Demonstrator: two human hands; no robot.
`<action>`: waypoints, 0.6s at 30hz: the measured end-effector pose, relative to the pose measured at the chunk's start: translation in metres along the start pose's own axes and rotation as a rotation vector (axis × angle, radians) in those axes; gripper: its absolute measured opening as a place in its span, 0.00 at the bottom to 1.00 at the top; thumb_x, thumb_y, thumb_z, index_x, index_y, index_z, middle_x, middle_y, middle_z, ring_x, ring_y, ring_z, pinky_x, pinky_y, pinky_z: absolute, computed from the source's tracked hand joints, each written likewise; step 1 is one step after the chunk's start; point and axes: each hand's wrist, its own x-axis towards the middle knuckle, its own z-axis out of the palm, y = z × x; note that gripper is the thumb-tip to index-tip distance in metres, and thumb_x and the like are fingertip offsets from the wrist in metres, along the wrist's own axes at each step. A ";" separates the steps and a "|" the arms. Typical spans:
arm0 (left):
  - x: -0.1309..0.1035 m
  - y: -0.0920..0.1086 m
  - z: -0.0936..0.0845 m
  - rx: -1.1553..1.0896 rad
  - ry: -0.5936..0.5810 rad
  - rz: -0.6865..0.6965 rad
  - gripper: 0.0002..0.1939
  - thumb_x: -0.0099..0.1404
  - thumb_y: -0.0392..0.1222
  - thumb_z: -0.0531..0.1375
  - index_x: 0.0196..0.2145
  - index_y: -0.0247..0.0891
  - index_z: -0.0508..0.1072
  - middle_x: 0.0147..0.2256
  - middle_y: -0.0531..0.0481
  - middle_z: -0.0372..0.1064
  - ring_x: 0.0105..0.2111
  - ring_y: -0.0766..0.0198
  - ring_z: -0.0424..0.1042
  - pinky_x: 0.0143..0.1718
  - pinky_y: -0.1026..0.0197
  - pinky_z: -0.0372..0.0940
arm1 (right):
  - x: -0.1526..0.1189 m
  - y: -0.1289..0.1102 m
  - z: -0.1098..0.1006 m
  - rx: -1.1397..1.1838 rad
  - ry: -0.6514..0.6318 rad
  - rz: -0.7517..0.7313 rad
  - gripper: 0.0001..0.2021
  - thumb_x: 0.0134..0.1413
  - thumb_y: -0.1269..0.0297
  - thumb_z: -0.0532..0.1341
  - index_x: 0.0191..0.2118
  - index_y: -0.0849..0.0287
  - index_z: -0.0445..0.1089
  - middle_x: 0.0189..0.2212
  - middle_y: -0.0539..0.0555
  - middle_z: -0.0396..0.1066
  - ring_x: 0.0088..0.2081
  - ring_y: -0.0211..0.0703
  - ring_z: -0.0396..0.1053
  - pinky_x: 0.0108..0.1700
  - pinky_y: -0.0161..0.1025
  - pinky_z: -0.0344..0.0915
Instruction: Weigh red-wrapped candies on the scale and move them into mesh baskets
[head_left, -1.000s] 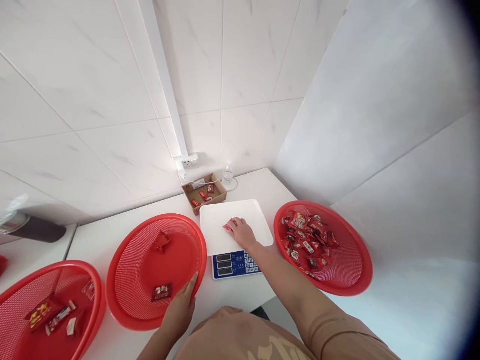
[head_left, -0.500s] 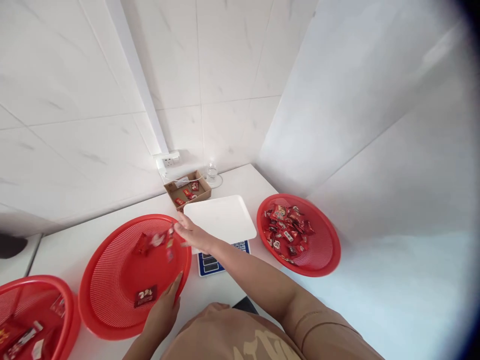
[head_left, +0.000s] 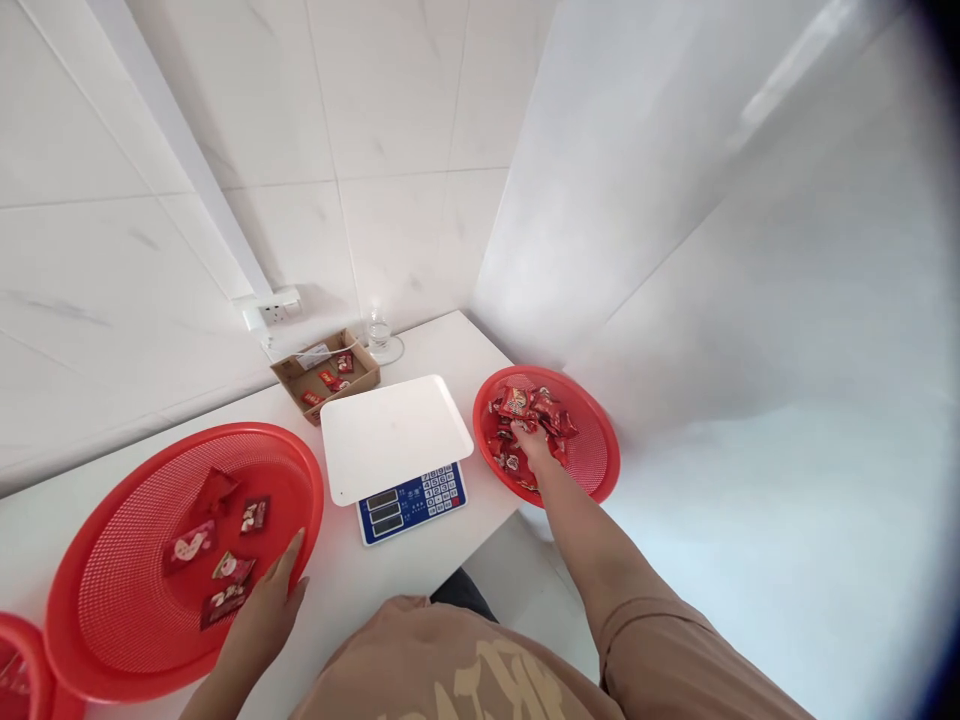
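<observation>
My left hand point(head_left: 268, 610) holds the near right rim of a large red plastic basket point(head_left: 71, 640), its fingers over the edge. On that basket's bottom lie several small red snack packets point(head_left: 189, 547), spaced apart. My right hand point(head_left: 531, 442) reaches down into a second red basket point(head_left: 600, 465) at the right. It touches the heap of red snack packets point(head_left: 551, 408) there. Its fingertips are hidden among the packets, so I cannot tell whether it grips one.
Between the two baskets stands a digital scale point(head_left: 412, 505) with a bare white pan point(head_left: 394, 430). Behind it are a cardboard box point(head_left: 364, 380) with red packets, a clear glass-like object point(head_left: 377, 330) and a wall socket point(head_left: 274, 312). Another red basket point(head_left: 30, 640) shows at lower left.
My right hand has moved from above the left basket to inside the right one. Packets that were falling now lie in the left basket. The view has shifted right.
</observation>
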 end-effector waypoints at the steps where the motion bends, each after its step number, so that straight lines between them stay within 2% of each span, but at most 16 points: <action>1: 0.001 0.000 0.001 -0.006 0.014 0.000 0.31 0.63 0.47 0.44 0.62 0.34 0.51 0.56 0.38 0.62 0.56 0.50 0.62 0.52 0.49 0.61 | 0.001 0.009 0.001 -0.014 -0.018 0.041 0.35 0.50 0.50 0.56 0.61 0.64 0.52 0.55 0.69 0.60 0.53 0.52 0.62 0.52 0.47 0.59; 3: 0.004 0.001 0.001 0.000 0.059 0.009 0.32 0.63 0.50 0.45 0.62 0.35 0.50 0.56 0.37 0.62 0.56 0.49 0.61 0.52 0.48 0.60 | 0.000 0.015 0.011 -0.039 -0.058 0.130 0.43 0.44 0.46 0.60 0.62 0.64 0.49 0.57 0.72 0.56 0.54 0.56 0.61 0.51 0.51 0.58; 6: 0.006 0.008 -0.003 0.012 0.108 0.010 0.33 0.62 0.52 0.45 0.62 0.36 0.49 0.57 0.38 0.60 0.57 0.48 0.59 0.54 0.46 0.58 | 0.000 0.008 0.032 -0.147 -0.197 0.270 0.51 0.39 0.41 0.62 0.65 0.61 0.41 0.62 0.75 0.41 0.58 0.61 0.55 0.51 0.58 0.56; 9: 0.007 0.018 -0.009 0.007 0.103 -0.027 0.33 0.62 0.53 0.44 0.61 0.35 0.49 0.57 0.37 0.60 0.58 0.47 0.58 0.53 0.45 0.59 | 0.002 0.002 0.047 -0.279 -0.315 0.322 0.48 0.43 0.44 0.60 0.66 0.54 0.37 0.64 0.72 0.31 0.60 0.62 0.51 0.52 0.60 0.54; 11: 0.007 0.022 -0.012 0.001 0.091 -0.040 0.34 0.62 0.54 0.44 0.61 0.32 0.50 0.57 0.35 0.59 0.58 0.46 0.57 0.53 0.44 0.59 | 0.002 0.007 0.047 -0.297 -0.286 0.247 0.44 0.44 0.50 0.62 0.65 0.53 0.42 0.64 0.72 0.34 0.59 0.63 0.53 0.51 0.60 0.55; 14: 0.007 0.023 -0.011 -0.013 0.085 -0.020 0.34 0.62 0.53 0.44 0.60 0.30 0.52 0.57 0.33 0.59 0.58 0.47 0.56 0.55 0.45 0.57 | 0.004 0.022 0.037 -0.205 -0.206 0.128 0.35 0.44 0.61 0.62 0.60 0.57 0.56 0.61 0.71 0.45 0.54 0.62 0.61 0.52 0.57 0.57; 18: 0.008 0.021 -0.008 -0.020 0.100 -0.001 0.32 0.62 0.52 0.44 0.59 0.31 0.54 0.56 0.34 0.59 0.58 0.48 0.57 0.56 0.46 0.56 | 0.012 0.036 0.020 -0.053 -0.181 0.136 0.22 0.42 0.69 0.60 0.48 0.59 0.70 0.52 0.64 0.62 0.50 0.55 0.66 0.53 0.50 0.57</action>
